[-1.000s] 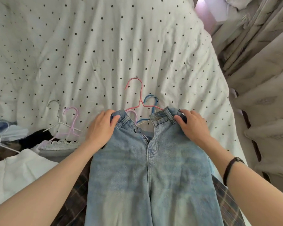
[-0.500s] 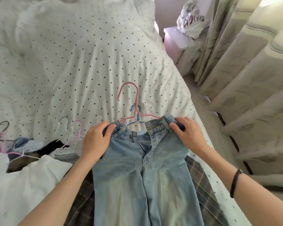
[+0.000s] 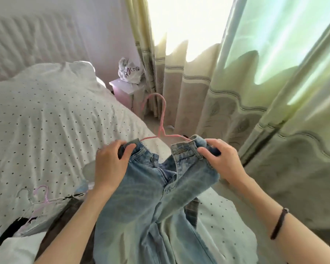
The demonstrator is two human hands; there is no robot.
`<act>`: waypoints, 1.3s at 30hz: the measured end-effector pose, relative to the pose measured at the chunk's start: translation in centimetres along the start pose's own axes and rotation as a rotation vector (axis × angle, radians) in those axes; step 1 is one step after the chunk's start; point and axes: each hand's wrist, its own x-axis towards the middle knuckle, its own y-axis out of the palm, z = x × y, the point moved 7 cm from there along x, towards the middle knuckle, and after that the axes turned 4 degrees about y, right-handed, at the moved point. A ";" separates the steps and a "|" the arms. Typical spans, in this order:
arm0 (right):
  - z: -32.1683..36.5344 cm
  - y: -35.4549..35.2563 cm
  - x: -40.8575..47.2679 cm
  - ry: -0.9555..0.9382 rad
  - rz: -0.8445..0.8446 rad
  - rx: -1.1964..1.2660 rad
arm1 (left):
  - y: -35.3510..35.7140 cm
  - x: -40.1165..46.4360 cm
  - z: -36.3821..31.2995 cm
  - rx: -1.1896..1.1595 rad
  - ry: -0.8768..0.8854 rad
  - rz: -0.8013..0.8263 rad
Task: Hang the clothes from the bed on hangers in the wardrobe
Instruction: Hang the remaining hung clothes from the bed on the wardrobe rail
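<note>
Left hand (image 3: 111, 164) and right hand (image 3: 222, 161) each grip a waistband corner of the jeans (image 3: 151, 202), apparently pinning them on the pink hanger (image 3: 161, 128) for the carry off the bed (image 3: 46, 115).

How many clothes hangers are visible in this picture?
3, perhaps more. A pink hanger sits in the waistband of the jeans, which both hands hold. A white hanger and a light pink hanger lie on the bed at lower left. Clothes may hide others.
</note>
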 end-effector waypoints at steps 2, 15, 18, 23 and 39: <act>-0.2 -5.6 -2.7 0.028 -0.085 -0.040 | 0.2 -0.2 -4.8 -0.037 0.090 -0.014; -5.4 -35.1 -31.6 0.476 -0.670 -0.301 | 6.3 -12.1 -37.0 -0.413 0.612 0.290; -5.8 -38.8 -39.6 0.581 -0.728 -0.327 | 7.1 -17.3 -42.9 -0.538 0.707 0.386; -6.6 -41.7 -53.0 0.811 -0.833 -0.354 | 8.0 -27.5 -50.3 -0.647 0.855 0.557; 0.1 -47.5 -82.1 1.080 -1.137 -0.491 | 5.7 -55.7 -66.0 -0.957 1.173 0.950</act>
